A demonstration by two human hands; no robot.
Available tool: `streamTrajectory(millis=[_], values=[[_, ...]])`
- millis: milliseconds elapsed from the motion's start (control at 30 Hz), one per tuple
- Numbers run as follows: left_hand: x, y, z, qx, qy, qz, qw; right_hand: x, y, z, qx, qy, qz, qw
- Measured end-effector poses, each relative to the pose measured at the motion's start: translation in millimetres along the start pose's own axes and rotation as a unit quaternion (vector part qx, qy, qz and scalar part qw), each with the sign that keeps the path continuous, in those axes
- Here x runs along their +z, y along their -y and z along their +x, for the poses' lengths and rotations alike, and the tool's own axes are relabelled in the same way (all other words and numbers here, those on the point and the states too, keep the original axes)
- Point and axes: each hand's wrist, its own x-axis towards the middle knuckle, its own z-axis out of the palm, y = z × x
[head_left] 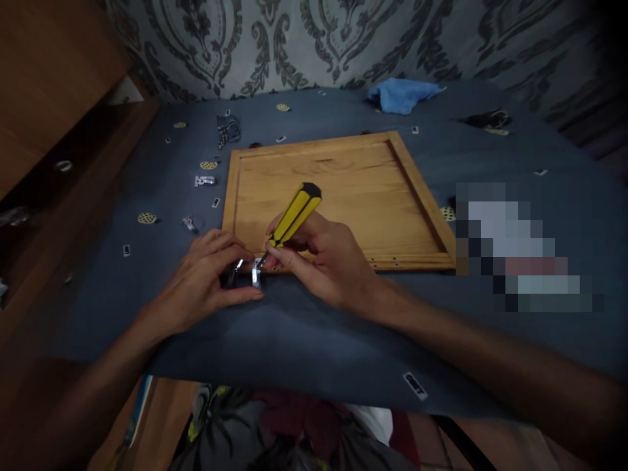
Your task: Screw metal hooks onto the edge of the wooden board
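Observation:
A framed wooden panel [353, 183], like a cabinet door, lies flat on the blue patterned cloth. At its near edge, toward the left corner, sits a shiny metal hinge [256, 273]. My left hand [203, 281] has its thumb and fingers closed around the hinge from the left. In my right hand [333, 261] is a screwdriver [296, 214] with a yellow and black handle, tilted, its shaft pointing down at the hinge. The tip's exact contact is too small to make out. Several small holes run along the panel's near edge.
Left of the panel lie two more metal pieces, a hinge [205, 180] and a smaller one [190, 224]. Behind them is a dark metal bundle [228, 131]. A blue rag [405, 95] and a black object [488, 119] lie at the back. Wooden furniture [49, 78] stands at left.

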Motion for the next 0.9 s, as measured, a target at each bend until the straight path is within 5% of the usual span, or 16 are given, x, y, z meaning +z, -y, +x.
streamTrajectory(millis=[600,900], values=[[-1.2,-1,1,0.001,-0.008,0.007,1.0,10,12,33,0.007,0.076,0.027,0.997],[-2.7,1,1,-0.015,0.012,0.003,1.0,0,16,31,0.023,0.092,0.078,0.992]])
